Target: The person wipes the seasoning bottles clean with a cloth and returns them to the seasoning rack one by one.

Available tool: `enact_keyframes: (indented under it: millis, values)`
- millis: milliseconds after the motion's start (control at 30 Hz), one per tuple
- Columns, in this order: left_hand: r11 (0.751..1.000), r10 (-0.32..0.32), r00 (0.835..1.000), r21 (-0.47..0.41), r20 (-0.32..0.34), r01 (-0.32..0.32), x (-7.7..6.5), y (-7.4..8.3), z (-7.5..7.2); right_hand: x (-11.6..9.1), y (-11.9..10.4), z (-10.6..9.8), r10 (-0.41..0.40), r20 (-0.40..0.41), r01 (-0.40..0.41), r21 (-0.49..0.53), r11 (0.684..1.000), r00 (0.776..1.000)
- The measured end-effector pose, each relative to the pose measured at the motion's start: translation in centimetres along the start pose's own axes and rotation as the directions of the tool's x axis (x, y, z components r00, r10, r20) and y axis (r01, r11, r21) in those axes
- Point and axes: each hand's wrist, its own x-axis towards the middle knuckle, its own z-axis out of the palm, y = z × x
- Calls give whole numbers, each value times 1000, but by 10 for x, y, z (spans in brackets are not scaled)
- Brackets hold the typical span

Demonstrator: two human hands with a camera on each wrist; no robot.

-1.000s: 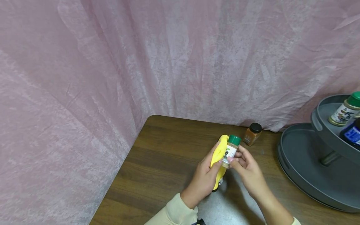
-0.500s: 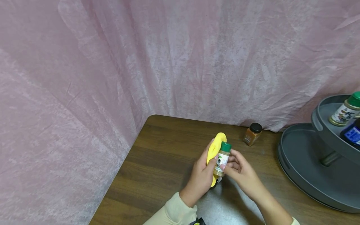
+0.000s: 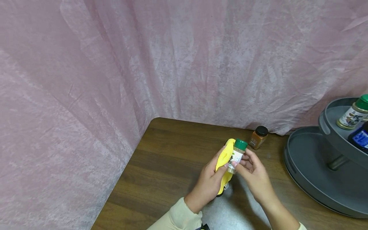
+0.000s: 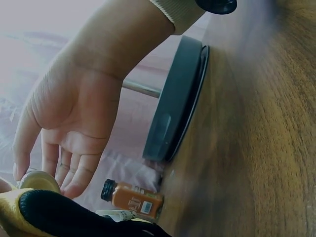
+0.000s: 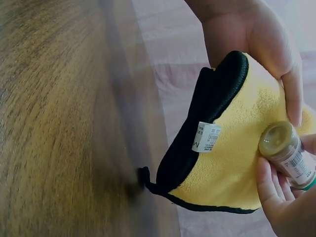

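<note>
Jar (image 3: 237,156) rightward, in right hand's (image 3: 255,177) pinch

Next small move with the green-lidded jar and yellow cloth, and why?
I'd probably turn the green-lidded jar slightly against the yellow cloth: the right grip pinches the jar between thumb and fingers above the table, while the left grip holds the cloth right beside it, so a turn would likely bring another side to the cloth.
</note>
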Motion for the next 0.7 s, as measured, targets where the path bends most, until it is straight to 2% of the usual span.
enact_keyframes:
  millis: [333, 567, 700]
  values:
    - [999, 35, 999, -19, -33, -35, 3, -1, -2, -3, -1, 8, 27, 90, -24, -39, 999, 996]
    - [998, 47, 997, -49, -61, -50, 4, -4, -3, -5, 3, 9, -61, 161, 73, -68, 995, 985]
    - [998, 61, 997, -14, -56, -62, 3, -4, -2, -4, 3, 9, -56, 147, 63, -43, 997, 988]
